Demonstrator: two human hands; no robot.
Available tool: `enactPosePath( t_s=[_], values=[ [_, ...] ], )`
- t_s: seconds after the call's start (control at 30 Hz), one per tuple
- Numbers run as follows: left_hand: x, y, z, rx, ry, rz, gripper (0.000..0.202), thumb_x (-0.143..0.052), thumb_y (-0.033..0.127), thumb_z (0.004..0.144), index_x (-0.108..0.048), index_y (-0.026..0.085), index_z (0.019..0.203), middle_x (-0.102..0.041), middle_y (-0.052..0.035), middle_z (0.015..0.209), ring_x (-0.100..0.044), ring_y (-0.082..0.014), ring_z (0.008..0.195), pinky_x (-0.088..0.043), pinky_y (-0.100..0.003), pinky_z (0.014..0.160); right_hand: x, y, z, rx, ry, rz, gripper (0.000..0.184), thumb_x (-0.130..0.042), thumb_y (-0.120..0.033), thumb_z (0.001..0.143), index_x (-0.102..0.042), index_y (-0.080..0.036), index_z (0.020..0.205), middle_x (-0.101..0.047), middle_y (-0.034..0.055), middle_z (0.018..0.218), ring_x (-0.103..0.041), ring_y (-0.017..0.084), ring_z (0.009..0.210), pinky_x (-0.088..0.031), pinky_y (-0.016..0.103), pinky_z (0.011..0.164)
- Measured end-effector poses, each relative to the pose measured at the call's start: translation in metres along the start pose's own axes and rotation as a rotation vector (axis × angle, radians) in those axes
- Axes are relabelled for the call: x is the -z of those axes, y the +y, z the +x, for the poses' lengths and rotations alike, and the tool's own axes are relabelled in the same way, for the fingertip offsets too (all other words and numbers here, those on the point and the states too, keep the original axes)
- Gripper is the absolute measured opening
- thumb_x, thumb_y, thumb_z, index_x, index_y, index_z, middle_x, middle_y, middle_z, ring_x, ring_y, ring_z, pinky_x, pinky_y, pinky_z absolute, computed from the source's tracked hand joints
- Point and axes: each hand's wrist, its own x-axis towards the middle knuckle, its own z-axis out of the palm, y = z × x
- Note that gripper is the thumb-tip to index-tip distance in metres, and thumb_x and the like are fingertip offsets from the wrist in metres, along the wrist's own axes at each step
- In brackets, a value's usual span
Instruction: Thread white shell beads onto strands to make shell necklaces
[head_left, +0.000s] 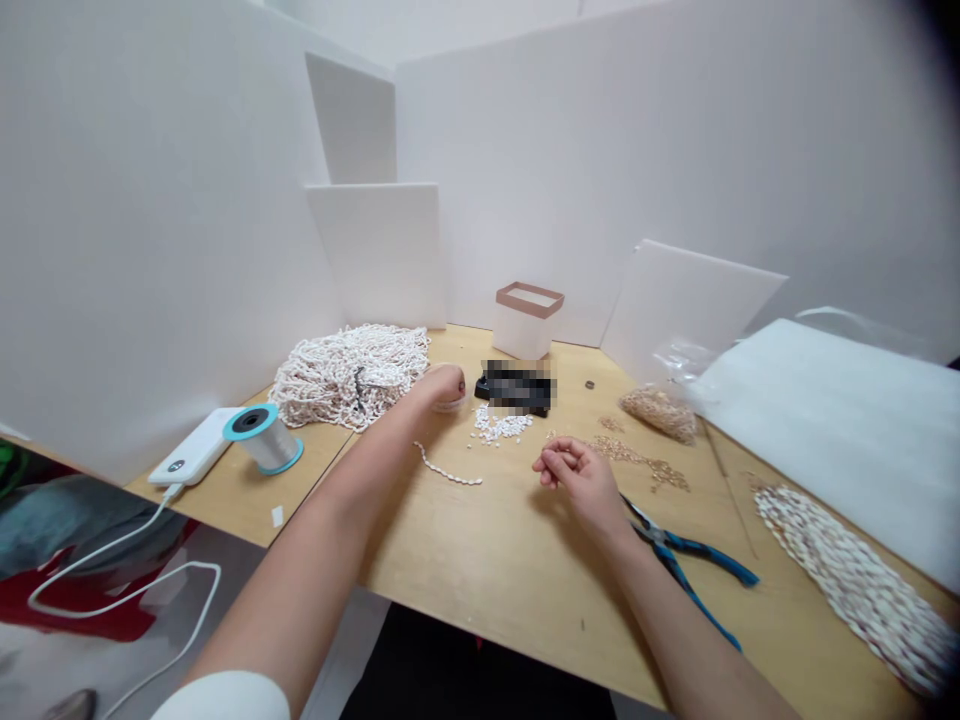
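My left hand (445, 382) reaches far forward with its fingers curled, over or beside a clear round dish (448, 405). What it grips, if anything, is hidden. My right hand (576, 470) hovers over the table with thumb and fingers pinched together; anything between the tips is too small to make out. A short string of white beads (447, 470) lies between my arms. Loose white beads (501, 427) are heaped just ahead. Small gold-coloured pieces (637, 455) are scattered beyond my right hand. Blue-handled pliers (675, 550) lie open beside my right forearm.
A large bundle of beaded strands (352, 375) lies at the back left, near a wire spool (262, 438) and a cabled white power bank (196, 448). A black tray (517, 388), an open box (529, 322), a bag of gold pieces (660, 412) and more bead strands (847, 580) surround the workspace.
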Motion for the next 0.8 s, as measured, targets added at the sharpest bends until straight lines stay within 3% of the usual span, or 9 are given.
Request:
enactPosePath(
  t_s=[0.17, 0.3, 0.4, 0.5, 0.53, 0.57, 0.63, 0.7, 0.8],
  values=[
    [-0.002, 0.001, 0.005, 0.024, -0.023, -0.006, 0.023, -0.063, 0.018, 0.062, -0.076, 0.014, 0.08, -0.073, -0.0134, 0.084, -0.062, -0.0226, 0.075, -0.042, -0.03, 0.073, -0.002, -0.001, -0.002, -0.003, -0.039, -0.004, 0.03, -0.07, -0.045, 0.08, -0.057, -0.018, 0.084, -0.069, 0.0046, 0.072, -0.056, 0.012, 0.057, -0.043, 0.024, 0.055],
    [0.008, 0.002, -0.001, 0.049, 0.003, -0.049, 0.015, -0.065, 0.014, 0.061, -0.074, 0.013, 0.074, -0.072, -0.0154, 0.081, -0.064, -0.0252, 0.078, -0.043, -0.031, 0.074, -0.002, -0.003, -0.004, 0.005, -0.041, 0.013, 0.031, -0.07, -0.046, 0.079, -0.057, -0.018, 0.084, -0.069, 0.0042, 0.072, -0.056, 0.012, 0.057, -0.043, 0.024, 0.055],
    [0.019, 0.003, -0.013, 0.068, 0.103, -0.114, 0.012, -0.062, 0.016, 0.07, -0.072, 0.012, 0.076, -0.071, -0.0159, 0.083, -0.064, -0.0254, 0.081, -0.044, -0.032, 0.076, -0.001, -0.002, -0.004, -0.002, -0.037, 0.023, 0.033, -0.071, -0.048, 0.078, -0.059, -0.018, 0.083, -0.069, 0.0045, 0.071, -0.056, 0.012, 0.057, -0.042, 0.024, 0.054],
    [0.027, 0.01, -0.033, 0.049, 0.278, -0.228, 0.022, -0.049, 0.022, 0.086, -0.068, 0.014, 0.092, -0.07, -0.0129, 0.092, -0.063, -0.0209, 0.086, -0.044, -0.031, 0.078, -0.001, -0.001, -0.001, -0.01, -0.018, 0.028, 0.035, -0.072, -0.049, 0.076, -0.06, -0.017, 0.084, -0.07, 0.0054, 0.072, -0.056, 0.012, 0.057, -0.042, 0.024, 0.054],
    [0.028, 0.015, -0.04, 0.021, 0.337, -0.326, 0.023, -0.046, 0.025, 0.089, -0.066, 0.014, 0.095, -0.069, -0.0106, 0.091, -0.062, -0.0183, 0.084, -0.045, -0.029, 0.078, -0.001, -0.002, 0.001, -0.015, -0.008, 0.03, 0.036, -0.073, -0.049, 0.075, -0.061, -0.017, 0.084, -0.07, 0.0059, 0.072, -0.056, 0.012, 0.057, -0.042, 0.024, 0.054],
    [0.029, 0.021, -0.047, -0.031, 0.406, -0.555, 0.022, -0.048, 0.028, 0.089, -0.064, 0.014, 0.094, -0.067, -0.0087, 0.086, -0.061, -0.0162, 0.079, -0.045, -0.027, 0.075, -0.003, -0.005, 0.004, -0.02, 0.003, 0.034, 0.037, -0.074, -0.049, 0.074, -0.062, -0.016, 0.084, -0.07, 0.0063, 0.072, -0.056, 0.012, 0.057, -0.042, 0.024, 0.054],
    [0.03, 0.038, -0.06, -0.146, 0.409, -1.067, 0.023, -0.057, 0.036, 0.086, -0.062, 0.014, 0.088, -0.063, -0.0047, 0.079, -0.059, -0.0134, 0.072, -0.045, -0.024, 0.066, -0.007, -0.014, 0.011, -0.021, 0.004, 0.043, 0.037, -0.075, -0.048, 0.073, -0.063, -0.015, 0.084, -0.07, 0.0069, 0.073, -0.056, 0.012, 0.057, -0.043, 0.024, 0.053],
    [0.028, 0.056, -0.072, -0.274, 0.262, -1.441, 0.03, -0.065, 0.043, 0.082, -0.063, 0.014, 0.087, -0.061, -0.0033, 0.08, -0.057, -0.0109, 0.074, -0.044, -0.021, 0.065, -0.015, -0.028, 0.021, 0.012, -0.034, 0.047, 0.036, -0.075, -0.047, 0.073, -0.064, -0.014, 0.085, -0.07, 0.0071, 0.073, -0.057, 0.012, 0.057, -0.044, 0.024, 0.053],
    [0.023, 0.079, -0.084, -0.309, 0.061, -1.799, 0.032, -0.074, 0.041, 0.076, -0.064, 0.013, 0.087, -0.061, -0.0035, 0.087, -0.057, -0.0097, 0.075, -0.045, -0.021, 0.067, -0.028, -0.051, 0.037, 0.095, -0.077, 0.003, 0.032, -0.073, -0.045, 0.076, -0.065, -0.015, 0.082, -0.071, 0.0067, 0.072, -0.058, 0.012, 0.056, -0.044, 0.024, 0.053]
  ],
)
